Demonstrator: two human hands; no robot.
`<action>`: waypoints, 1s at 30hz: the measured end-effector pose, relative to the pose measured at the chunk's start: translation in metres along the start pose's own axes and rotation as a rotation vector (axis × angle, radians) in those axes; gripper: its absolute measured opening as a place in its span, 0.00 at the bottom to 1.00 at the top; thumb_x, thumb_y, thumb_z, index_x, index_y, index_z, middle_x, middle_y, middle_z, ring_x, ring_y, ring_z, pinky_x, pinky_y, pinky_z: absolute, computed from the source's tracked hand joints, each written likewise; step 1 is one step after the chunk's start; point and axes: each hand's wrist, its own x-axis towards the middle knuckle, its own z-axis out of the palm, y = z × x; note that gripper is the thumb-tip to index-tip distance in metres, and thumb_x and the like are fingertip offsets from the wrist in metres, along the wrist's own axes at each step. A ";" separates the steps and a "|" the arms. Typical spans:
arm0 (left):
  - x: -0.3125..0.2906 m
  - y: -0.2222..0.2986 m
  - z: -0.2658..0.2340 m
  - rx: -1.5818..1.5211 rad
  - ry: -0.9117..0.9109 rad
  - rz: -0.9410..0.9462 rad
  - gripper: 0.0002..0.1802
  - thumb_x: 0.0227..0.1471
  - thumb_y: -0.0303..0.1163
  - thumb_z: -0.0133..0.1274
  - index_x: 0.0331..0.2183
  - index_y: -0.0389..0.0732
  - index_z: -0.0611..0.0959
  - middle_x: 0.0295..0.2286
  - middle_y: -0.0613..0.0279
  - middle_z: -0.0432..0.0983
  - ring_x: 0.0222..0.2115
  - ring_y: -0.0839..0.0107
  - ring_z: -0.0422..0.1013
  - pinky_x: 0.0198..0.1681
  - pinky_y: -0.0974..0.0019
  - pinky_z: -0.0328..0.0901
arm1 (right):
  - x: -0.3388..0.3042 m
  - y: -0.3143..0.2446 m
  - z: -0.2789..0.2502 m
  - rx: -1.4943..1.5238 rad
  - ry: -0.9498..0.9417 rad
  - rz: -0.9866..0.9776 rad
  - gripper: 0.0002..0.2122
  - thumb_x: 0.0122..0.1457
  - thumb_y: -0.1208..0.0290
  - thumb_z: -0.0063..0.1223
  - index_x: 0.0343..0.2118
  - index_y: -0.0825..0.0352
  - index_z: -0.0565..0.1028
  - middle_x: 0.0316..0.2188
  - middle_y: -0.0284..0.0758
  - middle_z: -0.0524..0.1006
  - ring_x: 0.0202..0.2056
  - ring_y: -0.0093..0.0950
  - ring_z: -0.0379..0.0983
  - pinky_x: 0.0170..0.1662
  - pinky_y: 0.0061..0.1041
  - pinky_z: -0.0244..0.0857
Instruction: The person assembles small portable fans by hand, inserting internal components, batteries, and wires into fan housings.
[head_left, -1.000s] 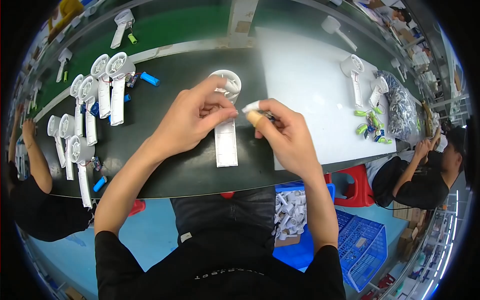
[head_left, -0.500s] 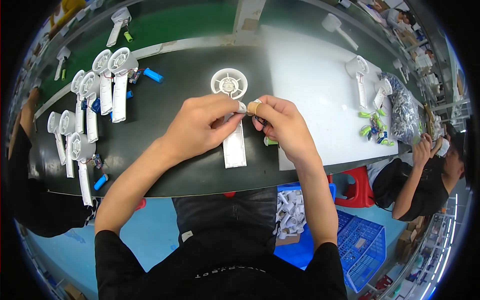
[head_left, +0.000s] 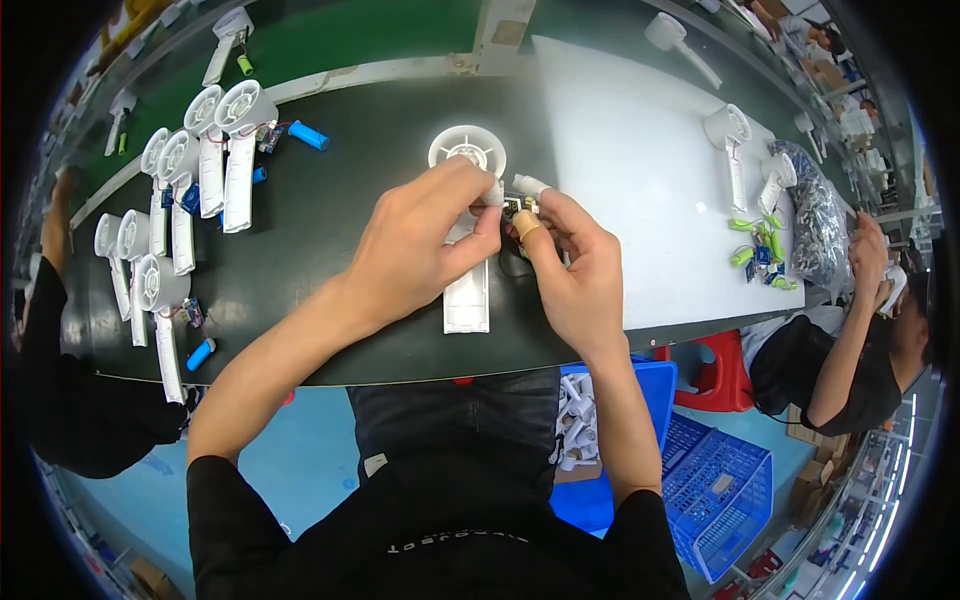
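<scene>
In front of me a white handheld fan housing [head_left: 466, 305] lies on the dark table, its round head away from me and its open handle toward me. My right hand [head_left: 580, 268] pinches a small circuit board [head_left: 516, 204] beside the fan's neck, with finger covers on its thumb and index finger. Over the neck, my left hand [head_left: 425, 225] has thumb and index finger closed at the board's left edge. What lies between those left fingertips is too small to make out. Something dark and partly green shows beneath my right hand, mostly hidden.
Several white fan housings [head_left: 240, 180] with blue battery cells [head_left: 308, 136] stand at the left. On the white sheet [head_left: 640, 230] at right lie more housings, green cells [head_left: 742, 257] and a plastic bag [head_left: 812, 215]. Blue crates [head_left: 715, 490] sit below; co-workers [head_left: 860, 350] sit on both sides.
My right index finger has lifted off the thumb, and the circuit board now shows between them. Both hands have shifted slightly; the left fingertips now sit against the board's side.
</scene>
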 end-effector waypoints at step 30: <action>-0.001 0.004 0.016 -0.049 0.144 -0.021 0.09 0.43 0.18 0.60 0.28 0.36 0.76 0.27 0.61 0.70 0.20 0.70 0.69 0.21 0.68 0.64 | 0.000 0.012 0.012 -0.640 0.177 -0.560 0.07 0.55 0.80 0.57 0.36 0.75 0.76 0.33 0.44 0.77 0.31 0.39 0.73 0.34 0.33 0.69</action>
